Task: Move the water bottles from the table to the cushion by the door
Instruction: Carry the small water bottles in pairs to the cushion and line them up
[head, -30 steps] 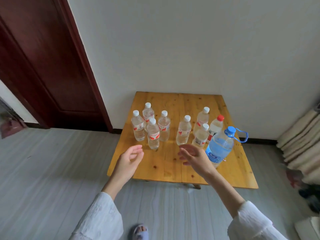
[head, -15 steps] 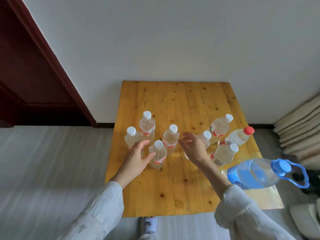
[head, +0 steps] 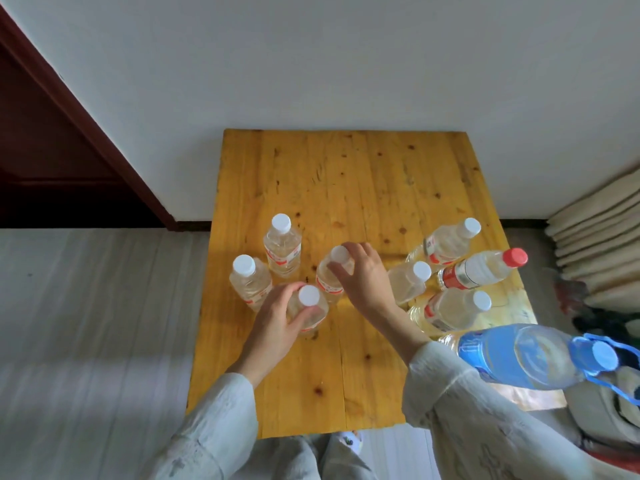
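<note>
**Both hands closing on two small bottles at the table**

The person leans over the low wooden table (head: pixel 363 188), which stands against the white wall (head: pixel 346 64). The left hand (head: pixel 277 327) is wrapped around the shoulder of the nearest small bottle (head: pixel 308 306), thumb and fingers curled about it just below its white cap. The right hand (head: pixel 363 278) has its fingers closed round the neck of the next bottle (head: pixel 329 275), a little farther back, covering part of the cap. Both bottles stand upright on the table.

To the left of the hands stand two more white-capped bottles (head: pixel 249 278), one farther than the other. On the right is a cluster of three white-capped bottles (head: pixel 446 242) and a red-capped bottle (head: pixel 481 270). A large blue-labelled jug (head: pixel 519 355) with a blue handle stands at the near right corner.

A dark red door (head: pixel 52 150) sits far left; stacked cushions (head: pixel 602 237) lie far right.
</note>
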